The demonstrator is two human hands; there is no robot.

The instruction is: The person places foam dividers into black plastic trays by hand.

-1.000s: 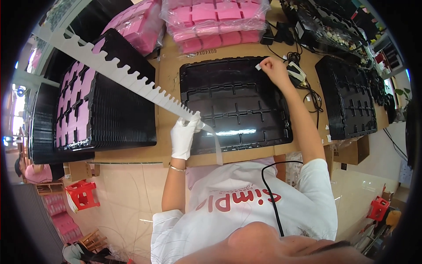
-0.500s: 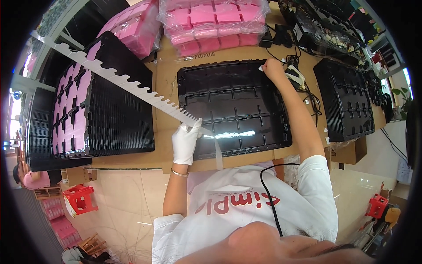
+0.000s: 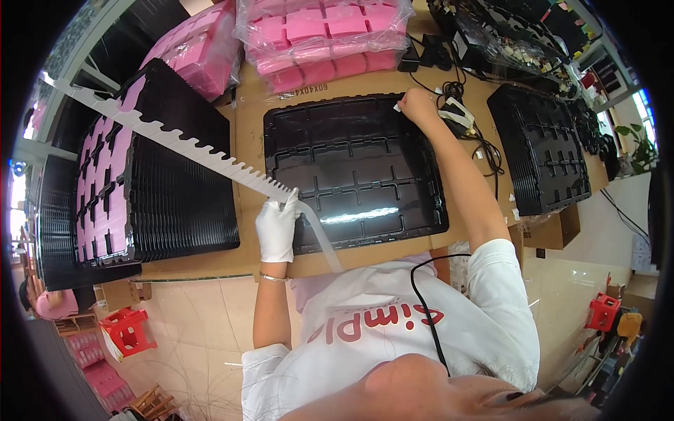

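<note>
My left hand (image 3: 275,230), in a white glove, pinches a long whitish strip (image 3: 191,149) with a notched edge. It stretches far up to the left, and its short tail bends down over the near edge of a black plastic tray (image 3: 330,168). This shallow tray with raised ribs lies in front of me, the gloved hand beside its left edge. Bare, my right hand (image 3: 418,109) is closed at the tray's far right corner. A small white piece (image 3: 399,107), perhaps a label, sticks out from its fingertips. Whether that piece touches the tray is unclear.
On the left stands a tall stack of black trays (image 3: 186,175), pink pieces in its face. Another black stack (image 3: 544,151) is at the right. Pink foam in clear plastic (image 3: 326,35) sits behind. Black cables (image 3: 484,151) lie right of the tray on the cardboard-covered table (image 3: 246,126).
The whole scene has shifted slightly left in view. The strip's tail has swung to the right. Both hands keep nearly the same places at the tray.
</note>
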